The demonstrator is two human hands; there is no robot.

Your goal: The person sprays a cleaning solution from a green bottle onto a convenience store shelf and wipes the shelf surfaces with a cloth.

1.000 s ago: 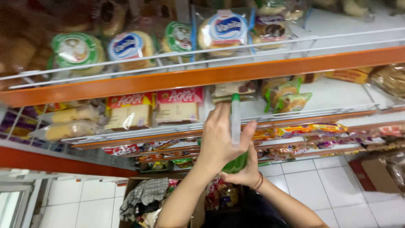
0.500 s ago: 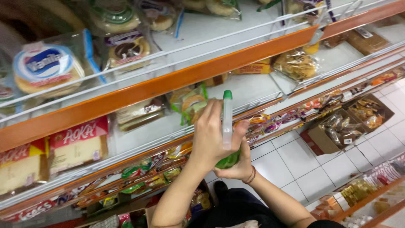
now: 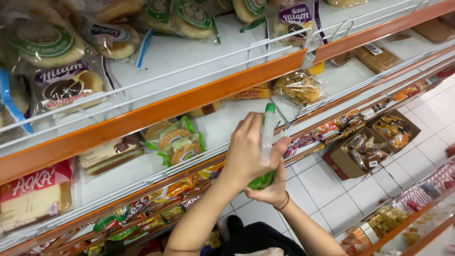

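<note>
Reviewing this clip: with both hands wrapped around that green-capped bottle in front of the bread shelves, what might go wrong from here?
1. The left hand grips the upright slim bottle while the right hand cups its green base; nothing is beneath it, so a slip would likely drop it onto the tiled floor.
2. The bottle stands close to the wire shelf rail; a careless move might knock it against the rail.
3. The bagged buns lie just behind; any leak could wet them.
</note>
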